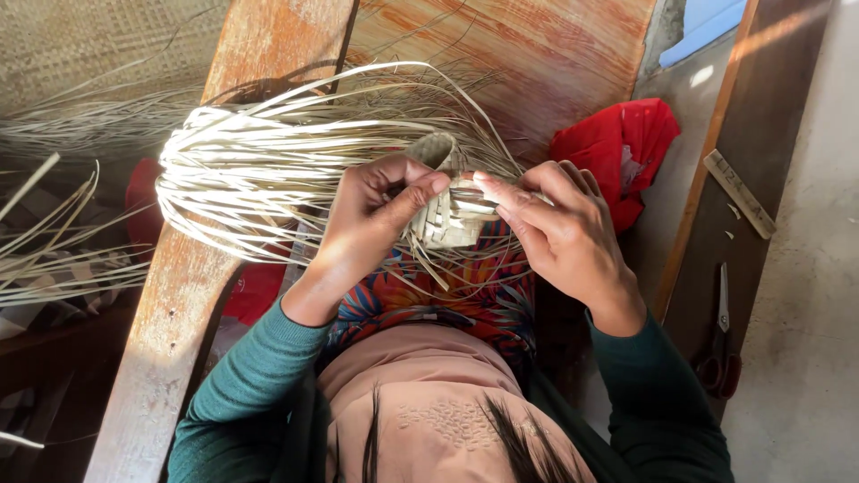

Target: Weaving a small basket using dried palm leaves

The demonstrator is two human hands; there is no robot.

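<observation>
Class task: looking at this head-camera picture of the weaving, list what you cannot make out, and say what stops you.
- Woven piece: its near face, hidden by the left hand and right hand.
- Strips: far ends run into a blurred tangle.
- Scissors: handles sit in shadow.
- Ruler: markings too small.
- Red bag: contents hidden.

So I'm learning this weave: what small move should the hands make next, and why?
Probably pull the loose strip snug. The left hand and right hand pinch the small pale woven strip piece from both sides, and its long pale loose strips fan out unwoven to the left.
</observation>
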